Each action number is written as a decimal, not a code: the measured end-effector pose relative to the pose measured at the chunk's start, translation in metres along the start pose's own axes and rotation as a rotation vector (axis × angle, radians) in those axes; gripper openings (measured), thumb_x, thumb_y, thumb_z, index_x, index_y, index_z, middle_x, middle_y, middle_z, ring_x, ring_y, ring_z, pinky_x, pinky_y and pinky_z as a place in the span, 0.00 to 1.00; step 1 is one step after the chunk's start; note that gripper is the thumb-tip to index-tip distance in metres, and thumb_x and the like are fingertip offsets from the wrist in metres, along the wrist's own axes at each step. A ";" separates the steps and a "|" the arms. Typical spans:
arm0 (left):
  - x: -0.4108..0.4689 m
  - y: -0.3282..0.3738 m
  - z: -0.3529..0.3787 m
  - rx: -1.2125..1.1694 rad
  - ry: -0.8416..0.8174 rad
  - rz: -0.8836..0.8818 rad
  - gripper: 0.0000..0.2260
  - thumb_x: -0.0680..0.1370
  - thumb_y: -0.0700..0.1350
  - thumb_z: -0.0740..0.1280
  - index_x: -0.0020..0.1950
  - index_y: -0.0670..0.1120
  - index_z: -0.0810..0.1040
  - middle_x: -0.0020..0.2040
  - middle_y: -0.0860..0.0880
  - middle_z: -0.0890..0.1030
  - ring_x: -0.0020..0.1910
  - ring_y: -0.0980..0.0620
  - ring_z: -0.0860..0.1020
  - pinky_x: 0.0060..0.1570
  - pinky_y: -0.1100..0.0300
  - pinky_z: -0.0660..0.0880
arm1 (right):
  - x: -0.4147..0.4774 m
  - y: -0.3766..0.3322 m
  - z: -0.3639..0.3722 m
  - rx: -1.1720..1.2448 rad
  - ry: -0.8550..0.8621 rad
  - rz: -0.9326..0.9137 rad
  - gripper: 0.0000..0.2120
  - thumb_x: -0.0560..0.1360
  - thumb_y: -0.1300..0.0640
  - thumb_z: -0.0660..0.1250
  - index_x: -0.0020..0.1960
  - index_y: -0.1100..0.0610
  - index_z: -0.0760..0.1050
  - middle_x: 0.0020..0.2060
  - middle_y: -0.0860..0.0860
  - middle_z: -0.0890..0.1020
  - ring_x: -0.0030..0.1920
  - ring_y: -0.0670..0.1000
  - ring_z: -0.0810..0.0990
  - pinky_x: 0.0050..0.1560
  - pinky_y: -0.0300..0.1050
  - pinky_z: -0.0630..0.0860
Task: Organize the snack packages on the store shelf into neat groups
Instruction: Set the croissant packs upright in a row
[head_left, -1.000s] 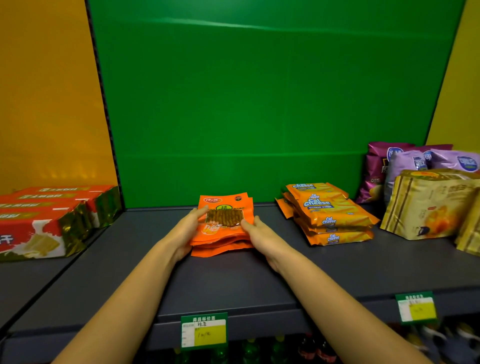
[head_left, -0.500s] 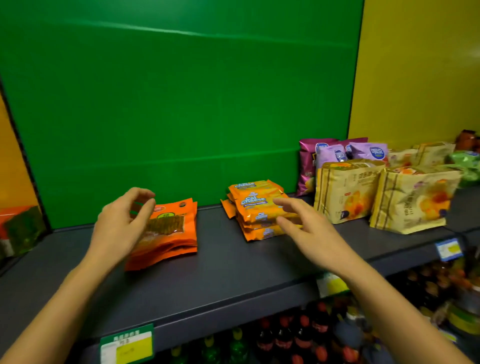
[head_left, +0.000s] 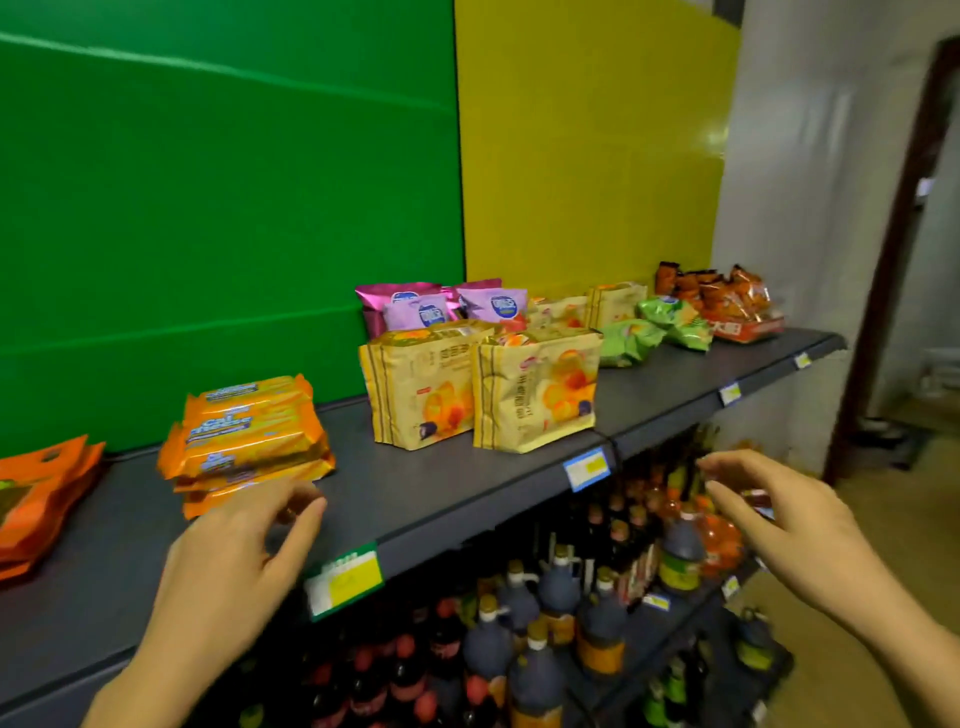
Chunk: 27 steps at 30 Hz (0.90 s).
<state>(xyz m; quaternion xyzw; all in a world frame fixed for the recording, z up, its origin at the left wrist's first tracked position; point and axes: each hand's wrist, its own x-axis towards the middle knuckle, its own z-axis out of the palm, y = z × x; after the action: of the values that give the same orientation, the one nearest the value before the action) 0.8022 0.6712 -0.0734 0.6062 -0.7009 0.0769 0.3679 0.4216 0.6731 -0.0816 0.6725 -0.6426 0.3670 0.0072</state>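
Left to right along the shelf, the orange pouches are lying stacked, soft and slippery. The cheese cracker packs, perhaps five, are looking light and crushable; hold them by the long sides. Two tan bags are standing. Left hand and right hand are hovering, released, grasping nothing.

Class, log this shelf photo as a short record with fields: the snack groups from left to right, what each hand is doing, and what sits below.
far left: flat orange pouches
next: stacked orange cheese cracker packs
middle: two upright tan bags, purple bags behind
right end: green bags, orange-red packets
left hand: open, empty, over the grey shelf
right hand: open, empty
below: dark bottles
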 end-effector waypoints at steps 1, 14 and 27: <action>-0.002 0.015 0.013 -0.007 -0.003 -0.005 0.06 0.72 0.56 0.59 0.42 0.58 0.74 0.38 0.57 0.80 0.36 0.51 0.78 0.33 0.60 0.71 | -0.002 0.019 -0.005 -0.008 0.006 0.017 0.08 0.73 0.58 0.67 0.52 0.52 0.78 0.45 0.46 0.82 0.48 0.51 0.81 0.47 0.42 0.74; -0.013 0.136 0.124 0.045 -0.008 -0.082 0.03 0.73 0.53 0.65 0.42 0.56 0.77 0.38 0.57 0.81 0.37 0.51 0.81 0.29 0.65 0.68 | 0.025 0.165 -0.030 0.029 -0.146 0.087 0.07 0.73 0.45 0.64 0.44 0.33 0.68 0.44 0.30 0.76 0.44 0.40 0.79 0.44 0.41 0.78; 0.054 0.143 0.152 0.163 0.149 -0.203 0.04 0.74 0.49 0.66 0.46 0.52 0.78 0.41 0.52 0.81 0.40 0.48 0.79 0.33 0.56 0.74 | 0.160 0.180 0.028 0.232 -0.156 -0.213 0.08 0.74 0.54 0.65 0.52 0.45 0.75 0.44 0.39 0.80 0.48 0.41 0.79 0.49 0.43 0.76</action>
<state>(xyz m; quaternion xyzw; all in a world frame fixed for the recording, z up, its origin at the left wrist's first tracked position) 0.6084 0.5805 -0.1006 0.6946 -0.5981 0.1407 0.3741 0.2634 0.4907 -0.1053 0.7595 -0.5198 0.3824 -0.0817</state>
